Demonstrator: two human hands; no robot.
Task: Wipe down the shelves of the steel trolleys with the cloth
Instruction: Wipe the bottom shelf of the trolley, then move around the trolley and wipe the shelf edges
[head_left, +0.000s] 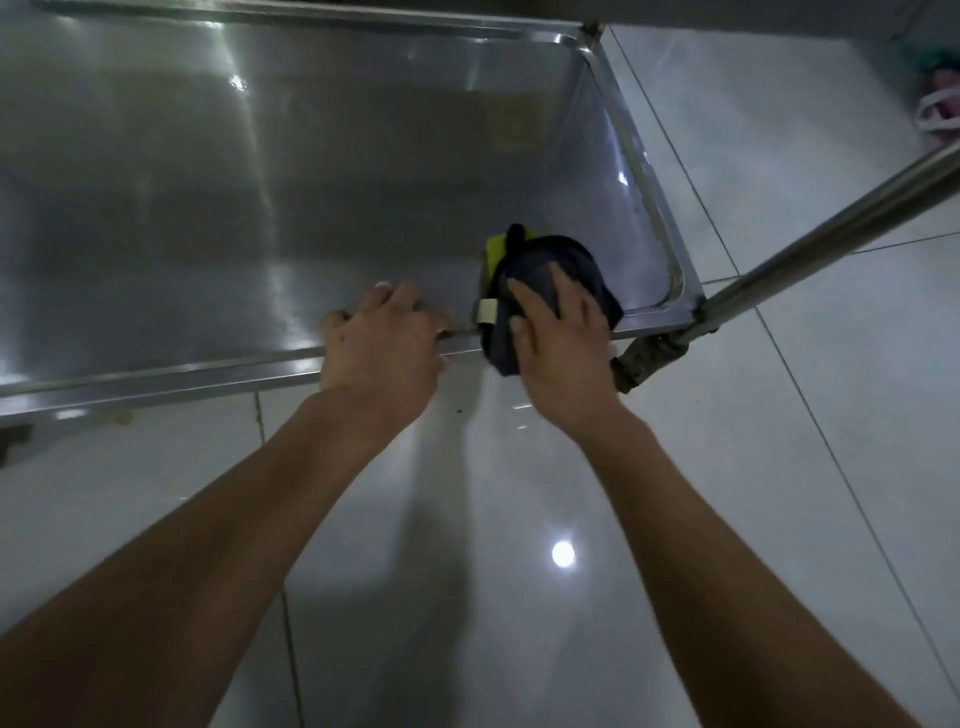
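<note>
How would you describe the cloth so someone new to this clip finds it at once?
Start at the steel trolley shelf filling the upper frame, then follow its near rim rightward toward the corner post. There the cloth lies bunched under the right hand, draped partly over the rim. It is the only soft, dark thing here, navy with a yellow-green edge.

the shelf (260, 182) runs off the left edge; the right hand (558, 338) hides part of the cloth (566, 260).

Under me lies a glossy pale tiled floor (519, 597) with thin grout lines; a round ceiling-light reflection (563, 554) shines on it, dim room.
</note>
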